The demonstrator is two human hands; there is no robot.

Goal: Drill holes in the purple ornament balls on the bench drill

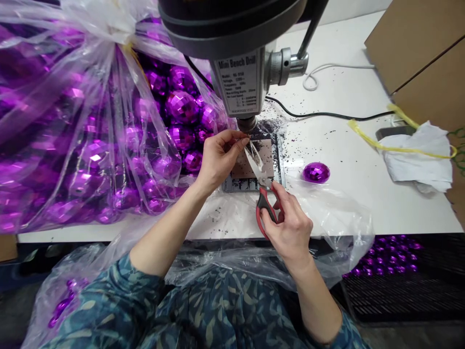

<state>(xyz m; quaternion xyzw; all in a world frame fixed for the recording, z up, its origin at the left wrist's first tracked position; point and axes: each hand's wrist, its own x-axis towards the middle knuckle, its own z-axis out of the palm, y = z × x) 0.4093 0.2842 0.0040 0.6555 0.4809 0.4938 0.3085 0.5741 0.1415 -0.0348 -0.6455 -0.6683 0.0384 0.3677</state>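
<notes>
One-handed, gripping scissors [263,182] in right hand [290,220] just before bench drill [240,80]; probably light, stiff, best held by handles [264,198]. Pinching with left hand [221,157] below drill; cannot tell what.

A white worktable [403,213] stands before a pale wall [348,7], dark floor [421,337] showing below.

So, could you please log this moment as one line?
left hand: near drill chuck | right hand: holding red-handled scissors | faceted purple bauble: on white tabletop
</notes>
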